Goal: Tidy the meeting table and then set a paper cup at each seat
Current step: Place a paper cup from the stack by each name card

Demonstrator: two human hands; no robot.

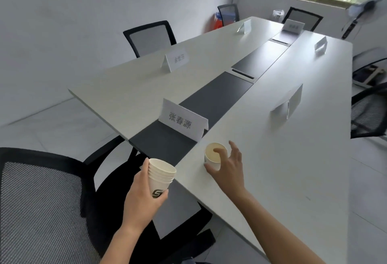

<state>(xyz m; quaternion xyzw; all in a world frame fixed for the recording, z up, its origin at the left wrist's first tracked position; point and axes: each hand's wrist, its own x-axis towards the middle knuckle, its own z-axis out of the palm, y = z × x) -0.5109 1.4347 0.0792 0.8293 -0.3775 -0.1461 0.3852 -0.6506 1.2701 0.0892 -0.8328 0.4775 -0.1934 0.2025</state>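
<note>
My left hand (pixel 142 196) holds a stack of several nested white paper cups (pixel 161 178) with a dark logo, just off the near end of the meeting table (pixel 293 159). A single paper cup (pixel 214 156) stands upright on the table near that end, beside a white name card (pixel 184 120). My right hand (pixel 228 167) wraps around this cup, thumb on its near side and a finger over the rim.
Several more name cards (pixel 176 60) stand along both long sides of the white table, which has a dark centre strip (pixel 215 94). Black mesh chairs (pixel 150 37) stand around it, one close at my left (pixel 37 201). A window is at the far right.
</note>
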